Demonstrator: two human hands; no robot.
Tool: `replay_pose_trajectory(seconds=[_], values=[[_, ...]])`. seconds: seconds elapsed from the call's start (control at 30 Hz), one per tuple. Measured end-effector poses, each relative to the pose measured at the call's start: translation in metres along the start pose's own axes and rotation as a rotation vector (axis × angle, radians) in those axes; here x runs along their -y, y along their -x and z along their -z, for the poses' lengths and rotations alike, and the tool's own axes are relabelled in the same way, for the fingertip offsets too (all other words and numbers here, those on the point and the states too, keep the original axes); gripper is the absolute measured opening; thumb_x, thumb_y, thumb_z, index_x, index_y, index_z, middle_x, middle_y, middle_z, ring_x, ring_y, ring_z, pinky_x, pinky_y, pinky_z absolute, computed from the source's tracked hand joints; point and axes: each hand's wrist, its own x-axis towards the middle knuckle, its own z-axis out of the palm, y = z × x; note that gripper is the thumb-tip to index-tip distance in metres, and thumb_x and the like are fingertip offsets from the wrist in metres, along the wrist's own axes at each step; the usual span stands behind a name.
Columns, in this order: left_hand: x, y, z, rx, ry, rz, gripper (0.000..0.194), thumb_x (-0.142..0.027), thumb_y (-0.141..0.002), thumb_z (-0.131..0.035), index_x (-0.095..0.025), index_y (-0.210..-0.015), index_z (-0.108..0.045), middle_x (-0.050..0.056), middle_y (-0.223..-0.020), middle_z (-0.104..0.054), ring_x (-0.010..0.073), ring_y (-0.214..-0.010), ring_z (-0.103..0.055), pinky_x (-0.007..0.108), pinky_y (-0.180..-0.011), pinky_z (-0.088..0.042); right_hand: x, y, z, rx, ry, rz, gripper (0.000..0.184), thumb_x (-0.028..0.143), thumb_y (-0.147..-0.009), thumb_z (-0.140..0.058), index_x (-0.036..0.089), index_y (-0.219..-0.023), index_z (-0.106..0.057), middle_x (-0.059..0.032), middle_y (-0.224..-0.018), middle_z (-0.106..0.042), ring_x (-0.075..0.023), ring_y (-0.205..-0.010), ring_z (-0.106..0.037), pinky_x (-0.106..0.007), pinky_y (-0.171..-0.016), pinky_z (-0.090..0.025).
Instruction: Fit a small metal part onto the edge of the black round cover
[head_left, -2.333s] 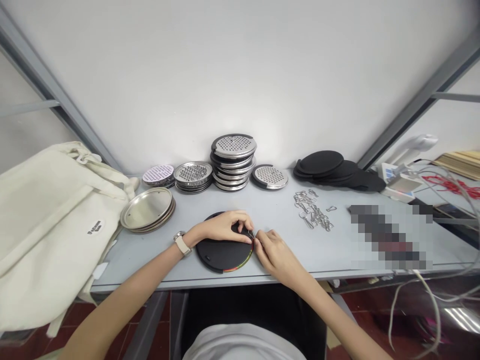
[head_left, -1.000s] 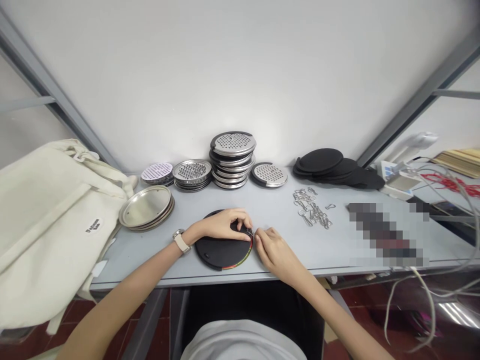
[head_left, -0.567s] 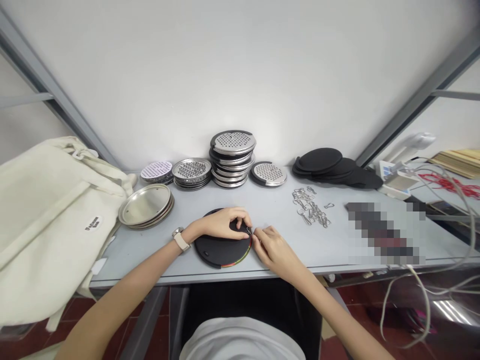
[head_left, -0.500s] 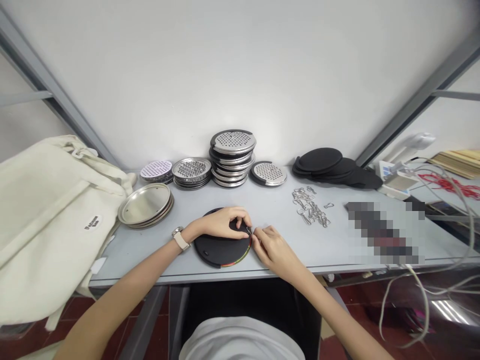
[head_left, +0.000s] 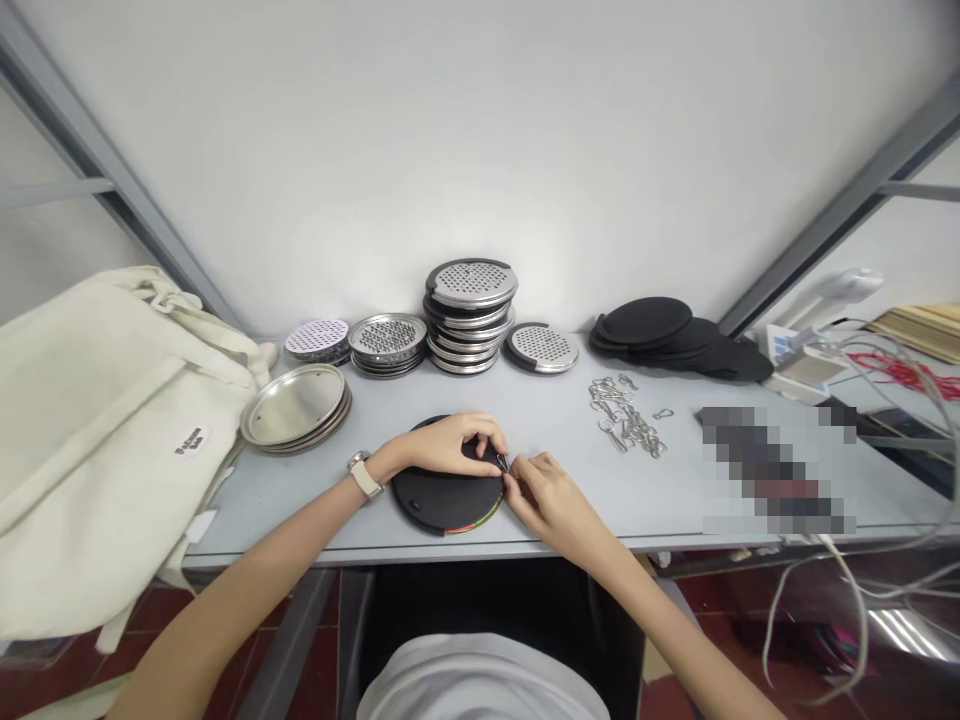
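Note:
A black round disc (head_left: pixel 450 500) with a red, yellow and green strip along its near right edge lies flat near the table's front edge. My left hand (head_left: pixel 457 445), with a watch on its wrist, rests over the disc's far part. Its thumb and fingertips pinch a small metal spring clip (head_left: pixel 503 461) at the disc's right edge. From the right, my right hand (head_left: pixel 544 493) is closed, thumb against fingers, at that same clip. Its fingertips hide part of the clip, and whether it is hooked to the disc cannot be seen.
Behind stand stacked round graters (head_left: pixel 471 325), a single grater (head_left: pixel 546 347) and metal discs (head_left: pixel 294 405). Loose spring clips (head_left: pixel 634 425) lie right of my hands, below black discs (head_left: pixel 649 325). A cream bag (head_left: pixel 112 440) leans at left; cables (head_left: pixel 862 620) hang at right.
The camera view has shifted slightly, so the table's things appear a little further right. Both hands stay at the clip on the disc's edge, with barely any finger movement.

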Motion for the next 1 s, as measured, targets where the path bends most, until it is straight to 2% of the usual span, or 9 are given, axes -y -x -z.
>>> replay_pose_trajectory(seconds=[0.47, 0.83, 1.0], values=[[-0.0010, 0.0004, -0.0004, -0.001, -0.002, 0.015, 0.019, -0.022, -0.079, -0.065, -0.014, -0.096, -0.062, 0.005, -0.096, -0.057, 0.0106, -0.076, -0.053, 0.025, -0.076, -0.046, -0.0017, 0.0002, -0.0027, -0.007, 0.030, 0.007, 0.019, 0.018, -0.093, -0.039, 0.022, -0.075, -0.037, 0.0001, -0.065, -0.050, -0.0189, -0.066, -0.046, -0.030, -0.066, -0.038], [-0.0058, -0.0007, -0.0004, -0.039, -0.100, 0.072, 0.023, -0.023, -0.074, -0.068, -0.017, -0.096, -0.063, -0.001, -0.080, -0.053, 0.0108, -0.072, -0.052, 0.024, -0.072, -0.044, -0.0011, -0.0001, -0.0018, 0.007, 0.044, 0.012, 0.019, 0.019, -0.094, -0.040, 0.022, -0.075, -0.037, -0.0001, -0.065, -0.050, -0.0191, -0.067, -0.046, -0.031, -0.067, -0.039], [-0.0040, -0.0004, 0.0000, -0.044, -0.062, 0.051, 0.022, -0.022, -0.074, -0.069, -0.016, -0.094, -0.064, 0.001, -0.085, -0.055, 0.0102, -0.072, -0.053, 0.023, -0.073, -0.044, 0.0001, -0.0002, -0.0009, 0.007, 0.049, 0.018, 0.021, 0.018, -0.094, -0.039, 0.022, -0.074, -0.037, 0.0002, -0.064, -0.049, -0.0187, -0.066, -0.046, -0.030, -0.067, -0.039]])
